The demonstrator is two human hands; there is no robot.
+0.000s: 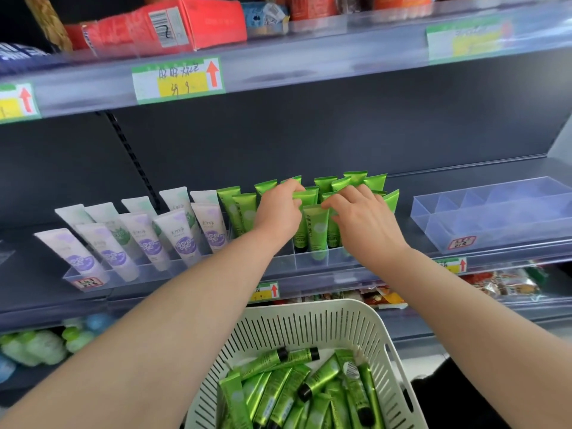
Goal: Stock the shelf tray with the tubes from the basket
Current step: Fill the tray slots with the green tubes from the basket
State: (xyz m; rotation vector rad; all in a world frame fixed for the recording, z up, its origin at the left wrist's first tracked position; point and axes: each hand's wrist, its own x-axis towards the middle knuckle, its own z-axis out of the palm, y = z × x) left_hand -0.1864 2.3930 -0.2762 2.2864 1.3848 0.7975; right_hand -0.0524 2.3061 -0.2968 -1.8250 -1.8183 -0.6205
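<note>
Several green tubes [235, 209] stand caps down in a clear shelf tray [312, 261] on the middle shelf. My left hand [278, 212] reaches over them, its fingers pinching the top of a tube in the middle rows. My right hand [362, 218] rests on the tubes beside it, fingertips touching the top of the front green tube [315, 230]. Below, a white slotted basket [309, 326] holds several more green tubes [278, 394] with black caps, lying loose.
A tray of white and purple tubes [145, 236] stands left of the green ones. An empty clear divided tray [495, 212] sits to the right. The shelf above carries red boxes [173, 23] and price labels [178, 78]. Snack packs [501, 283] fill the shelf below.
</note>
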